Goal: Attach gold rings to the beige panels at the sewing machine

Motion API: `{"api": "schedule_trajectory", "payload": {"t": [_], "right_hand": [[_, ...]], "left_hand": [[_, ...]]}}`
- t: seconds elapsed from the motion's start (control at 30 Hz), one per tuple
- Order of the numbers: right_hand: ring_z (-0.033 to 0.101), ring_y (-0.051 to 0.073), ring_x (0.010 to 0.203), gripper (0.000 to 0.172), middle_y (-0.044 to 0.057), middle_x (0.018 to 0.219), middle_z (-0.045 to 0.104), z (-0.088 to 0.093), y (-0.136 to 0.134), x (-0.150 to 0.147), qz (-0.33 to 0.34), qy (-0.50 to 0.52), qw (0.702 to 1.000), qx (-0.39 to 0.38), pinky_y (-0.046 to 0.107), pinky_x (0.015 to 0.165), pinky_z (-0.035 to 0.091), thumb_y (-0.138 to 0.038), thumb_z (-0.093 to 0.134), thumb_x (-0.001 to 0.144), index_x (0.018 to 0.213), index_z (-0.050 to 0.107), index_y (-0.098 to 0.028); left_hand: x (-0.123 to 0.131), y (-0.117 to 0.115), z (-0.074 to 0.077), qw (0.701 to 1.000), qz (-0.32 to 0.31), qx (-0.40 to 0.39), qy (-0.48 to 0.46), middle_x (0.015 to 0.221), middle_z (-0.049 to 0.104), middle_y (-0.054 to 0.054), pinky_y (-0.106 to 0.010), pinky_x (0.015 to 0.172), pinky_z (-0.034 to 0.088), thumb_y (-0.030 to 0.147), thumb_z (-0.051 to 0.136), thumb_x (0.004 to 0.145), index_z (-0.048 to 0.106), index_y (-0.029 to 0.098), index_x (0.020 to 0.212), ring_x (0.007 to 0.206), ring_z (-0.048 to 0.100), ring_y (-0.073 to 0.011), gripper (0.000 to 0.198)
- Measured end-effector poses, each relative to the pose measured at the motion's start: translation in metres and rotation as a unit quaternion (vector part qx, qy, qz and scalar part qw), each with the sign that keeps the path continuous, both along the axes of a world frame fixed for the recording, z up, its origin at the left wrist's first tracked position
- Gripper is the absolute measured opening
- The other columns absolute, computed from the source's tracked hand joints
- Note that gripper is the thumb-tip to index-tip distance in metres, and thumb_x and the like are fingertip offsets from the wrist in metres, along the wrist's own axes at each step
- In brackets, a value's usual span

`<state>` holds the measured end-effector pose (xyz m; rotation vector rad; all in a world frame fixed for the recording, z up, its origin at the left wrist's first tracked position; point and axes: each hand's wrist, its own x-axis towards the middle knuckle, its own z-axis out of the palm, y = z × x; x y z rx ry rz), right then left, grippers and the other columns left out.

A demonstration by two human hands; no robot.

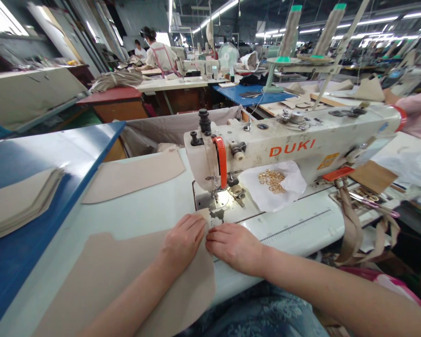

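Two hands [184, 238] [234, 247], one handled panel [126, 257]

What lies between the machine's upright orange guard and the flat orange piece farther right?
A white sheet bearing a heap of small gold-coloured pieces, seen in the head view.

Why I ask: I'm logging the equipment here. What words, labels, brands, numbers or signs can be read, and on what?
"DUKI": orange-red letters on the sewing machine.
Orange-yellow label on the same machine: too small to read.
Blue mark near the machine's right end: too blurred to read.
Ruler scale along the front: tick marks show, any numbers too small.
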<state>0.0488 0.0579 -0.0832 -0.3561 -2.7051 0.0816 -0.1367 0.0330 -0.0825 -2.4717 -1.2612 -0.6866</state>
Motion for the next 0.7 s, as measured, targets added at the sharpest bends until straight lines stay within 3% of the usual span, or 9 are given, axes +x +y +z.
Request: {"api": "schedule_trajectory", "payload": {"t": [0.7], "right_hand": [[0.058, 0.017, 0.094, 0.018, 0.008, 0.094, 0.067, -0.0014, -0.0013, 0.0002, -0.012, 0.006, 1.000, 0.000, 0.031, 0.084, 0.047, -0.015, 0.046, 0.094, 0.086, 0.062, -0.016]], "left_hand": [[0.0040, 0.0021, 0.0012, 1.000, 0.005, 0.002, 0.007, 0.078, 0.065, -0.006, -0.034, 0.074, 0.051, 0.014, 0.035, 0.094, 0.062, 0.016, 0.077, 0.078, 0.056, -0.0192, 0.032]]}}
